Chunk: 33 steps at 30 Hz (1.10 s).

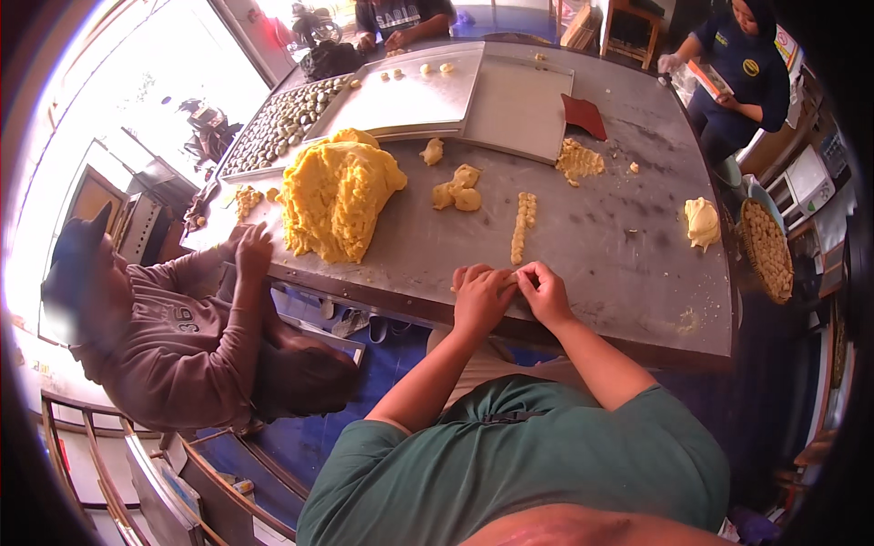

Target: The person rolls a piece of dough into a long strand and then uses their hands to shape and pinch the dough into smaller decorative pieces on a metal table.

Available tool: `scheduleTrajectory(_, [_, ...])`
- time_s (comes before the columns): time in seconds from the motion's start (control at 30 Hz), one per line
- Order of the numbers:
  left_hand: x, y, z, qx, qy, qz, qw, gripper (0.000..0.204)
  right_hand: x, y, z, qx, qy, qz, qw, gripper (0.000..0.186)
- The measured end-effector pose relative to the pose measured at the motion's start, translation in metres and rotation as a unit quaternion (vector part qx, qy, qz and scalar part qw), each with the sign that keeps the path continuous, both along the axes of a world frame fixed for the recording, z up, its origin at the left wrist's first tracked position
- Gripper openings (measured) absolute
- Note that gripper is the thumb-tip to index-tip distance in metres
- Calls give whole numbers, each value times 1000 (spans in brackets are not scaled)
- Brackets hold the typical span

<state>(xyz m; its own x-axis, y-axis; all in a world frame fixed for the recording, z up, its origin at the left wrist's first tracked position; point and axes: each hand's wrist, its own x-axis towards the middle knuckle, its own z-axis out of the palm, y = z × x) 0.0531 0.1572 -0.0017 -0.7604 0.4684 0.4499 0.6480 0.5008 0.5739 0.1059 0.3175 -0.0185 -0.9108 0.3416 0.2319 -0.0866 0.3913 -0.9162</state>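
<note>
At the steel table's near edge, my left hand (482, 296) is closed with bent fingers, touching or nearly touching my right hand (544, 293), which pinches thumb to fingers. Whatever is in or under them is too small and hidden to make out. Just beyond them lies a short row of small pale dough pieces (523, 227). Farther off are some loose dough lumps (460, 191), with a big yellow dough mound (337, 200) to their left.
Metal trays (514, 100) and a tray of small balls (278, 123) cover the far side, beside a red scraper (583, 116). A co-worker (173, 337) works at left, others (737, 73) (401, 23) farther off. A butter-like lump (701, 221) and basket (765, 246) are at right.
</note>
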Motion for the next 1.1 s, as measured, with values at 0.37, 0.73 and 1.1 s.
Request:
scheduleTrajectory(0.37, [-4,-8,-16,15,25,-32,999,20,2,-8,7,97,37,37,994,22])
scheduleTrajectory(0.73, [-4,-9,-24,18,126,-16,992,15,-31,18,-17,126,87,-66,986,18])
scheduleTrajectory(1.1, [-5,-7,-16,-13,84,6,996,15,-89,52,-4,392,-85,-67,913,20])
